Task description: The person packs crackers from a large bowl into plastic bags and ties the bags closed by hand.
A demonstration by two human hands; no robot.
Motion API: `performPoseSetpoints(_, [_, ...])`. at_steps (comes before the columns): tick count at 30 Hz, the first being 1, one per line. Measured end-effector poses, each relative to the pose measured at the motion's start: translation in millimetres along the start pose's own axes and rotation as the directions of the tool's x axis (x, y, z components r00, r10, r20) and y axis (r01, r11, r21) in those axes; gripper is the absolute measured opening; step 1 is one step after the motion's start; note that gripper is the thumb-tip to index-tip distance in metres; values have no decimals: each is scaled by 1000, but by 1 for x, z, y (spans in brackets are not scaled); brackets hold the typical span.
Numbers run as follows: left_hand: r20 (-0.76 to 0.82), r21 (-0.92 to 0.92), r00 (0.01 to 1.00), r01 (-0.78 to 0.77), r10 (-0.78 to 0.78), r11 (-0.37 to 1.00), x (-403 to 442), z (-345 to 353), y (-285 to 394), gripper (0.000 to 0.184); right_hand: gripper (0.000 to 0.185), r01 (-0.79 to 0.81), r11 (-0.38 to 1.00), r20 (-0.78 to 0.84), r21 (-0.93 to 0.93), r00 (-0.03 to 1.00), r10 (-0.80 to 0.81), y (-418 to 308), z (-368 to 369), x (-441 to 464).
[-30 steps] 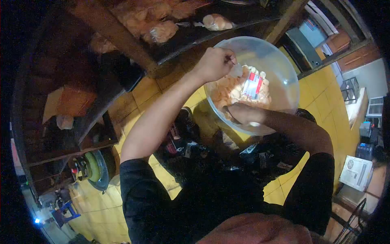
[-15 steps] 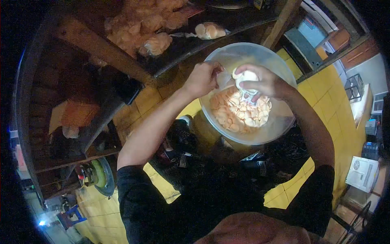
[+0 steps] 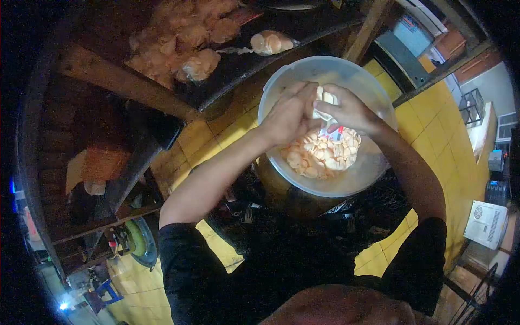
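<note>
A stack of pale round crackers (image 3: 326, 96) is gripped in my right hand (image 3: 352, 111), thumb across it. My left hand (image 3: 292, 114) is pressed against the stack's other side with its fingers curled. The clear plastic bag it held is mostly hidden behind the hand. A small red and white printed piece (image 3: 333, 132) shows just below my hands; whether it is part of the bag, I cannot tell. Both hands are over a large translucent tub (image 3: 271, 168), whose bottom holds a heap of loose crackers (image 3: 322, 154).
Filled, tied bags of crackers (image 3: 200, 65) are piled on the dark wooden surface at upper left, one bag (image 3: 271, 42) apart near its edge. Wooden posts (image 3: 130, 81) stand left of the tub. Yellow floor tiles (image 3: 428, 141) lie to the right, with a white appliance (image 3: 486, 223) farther off.
My left hand has moved right and closed in on the crackers in my right hand. The plastic bag seen between my hands is now mostly covered. The view has shifted slightly.
</note>
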State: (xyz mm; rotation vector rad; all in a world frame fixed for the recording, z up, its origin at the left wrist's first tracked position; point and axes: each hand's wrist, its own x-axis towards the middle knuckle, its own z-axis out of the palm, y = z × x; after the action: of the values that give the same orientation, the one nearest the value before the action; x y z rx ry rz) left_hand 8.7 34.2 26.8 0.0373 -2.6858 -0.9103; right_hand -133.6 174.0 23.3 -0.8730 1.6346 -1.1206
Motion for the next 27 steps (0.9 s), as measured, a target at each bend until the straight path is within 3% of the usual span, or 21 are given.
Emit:
performPoseSetpoints(2, [11, -37, 1000, 27, -26, 999, 4, 0, -3, 71, 46, -48, 998, -47, 31, 998, 50, 1, 0, 0])
performPoseSetpoints(5, [64, -149, 985, 170, -162, 974, 8, 2, -12, 71, 47, -10, 990, 14, 139, 1000, 8, 3, -9, 3])
performPoseSetpoints(7, [104, -270, 956, 294, -276, 917, 10, -1, -17, 67, 48, -127, 936, 125, 329, 988, 90, -7, -17, 2])
performPoseSetpoints(8, [101, -270, 956, 292, -274, 917, 11, -2, -19, 67, 48, -125, 937, 124, 326, 988, 88, -7, -18, 3])
performPoseSetpoints(11, [73, -317, 974, 226, -214, 921, 10, -1, -15, 63, 45, -54, 970, 57, 237, 997, 42, -1, -11, 7])
performPoseSetpoints(13, [-16, -250, 1000, -1, -3, 968, 10, 3, -14, 63, 44, -23, 1000, 21, 1, 999, 23, 0, -10, 8])
performPoseSetpoints(17, [48, -282, 994, 111, -101, 953, 6, 8, -8, 59, 34, -14, 998, -20, -57, 1000, 13, -1, -5, 9])
performPoseSetpoints(19, [48, -574, 990, 135, -131, 807, 9, 11, -12, 48, 37, 25, 946, -126, -323, 990, -69, -1, -6, 11])
performPoseSetpoints(20, [50, -575, 990, 135, -130, 807, 9, 11, -15, 48, 37, 23, 947, -128, -321, 989, -68, -1, -6, 11])
performPoseSetpoints(22, [160, -613, 935, 345, -316, 711, 11, 4, -13, 36, 32, 33, 978, -171, -206, 983, -69, 1, -4, 10])
performPoseSetpoints(23, [162, -613, 935, 346, -315, 711, 12, 4, -13, 36, 32, 33, 978, -172, -205, 983, -69, 0, -6, 10])
performPoseSetpoints(25, [125, -627, 882, 425, -454, 653, 13, 5, -17, 31, 29, -32, 993, -45, 112, 998, 37, -6, -10, 10])
performPoseSetpoints(26, [123, -627, 881, 426, -457, 652, 14, 5, -19, 31, 29, -32, 993, -42, 111, 998, 37, -5, -13, 12])
performPoseSetpoints(27, [135, -623, 850, 473, -510, 623, 15, 7, -23, 30, 28, -36, 966, 49, 256, 999, 24, -4, -16, 13])
